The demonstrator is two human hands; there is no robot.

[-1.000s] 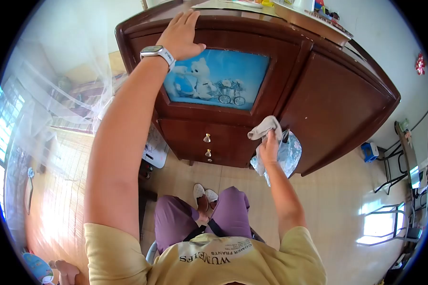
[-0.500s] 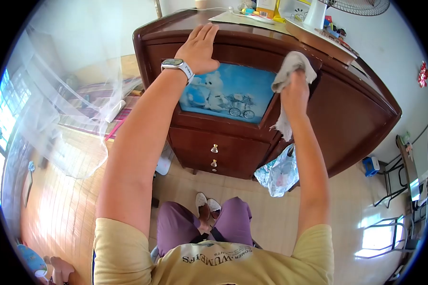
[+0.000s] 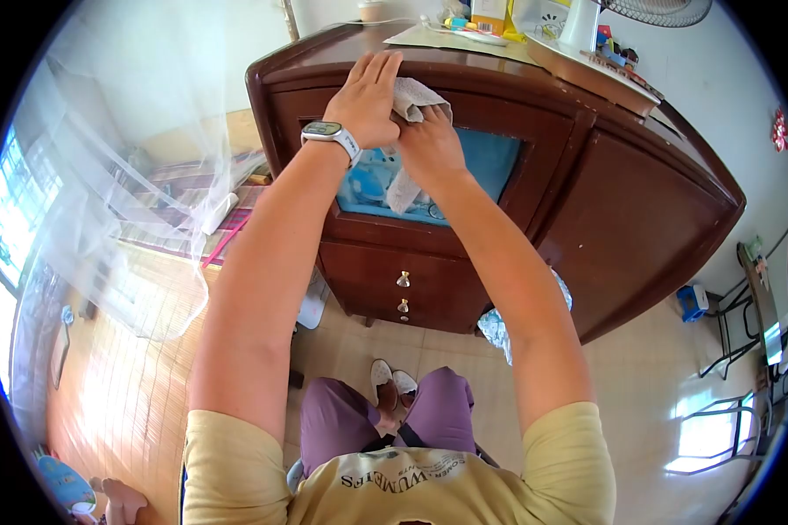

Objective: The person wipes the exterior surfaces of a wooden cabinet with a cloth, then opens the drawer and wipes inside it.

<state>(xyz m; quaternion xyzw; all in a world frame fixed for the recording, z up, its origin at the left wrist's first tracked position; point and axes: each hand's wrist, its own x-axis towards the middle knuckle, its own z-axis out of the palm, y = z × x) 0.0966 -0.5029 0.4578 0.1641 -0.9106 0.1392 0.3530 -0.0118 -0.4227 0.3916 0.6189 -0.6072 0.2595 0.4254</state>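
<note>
A dark brown wooden cabinet (image 3: 464, 271) stands in front of me, with a blue picture panel (image 3: 490, 166) showing bears set in its door. My left hand (image 3: 365, 101), with a watch on the wrist, lies flat with fingers stretched against the cabinet's upper front edge. Close beside it, my right hand (image 3: 431, 144) is closed on a greyish-white cloth (image 3: 420, 92) pressed to the door frame above the panel. One end of the cloth hangs down over the picture, and my hand covers its middle.
On the cabinet top stand a fan (image 3: 578, 35) and several small items. A plastic bag (image 3: 497, 331) hangs low, partly behind my right arm. White netting (image 3: 149, 219) drapes at the left; a blue stool (image 3: 693, 302) is far right. Someone's feet (image 3: 121, 499) show at lower left.
My right hand has moved left with the cloth, from the door's right side to beside my left hand. The left hand stays at the top edge.
</note>
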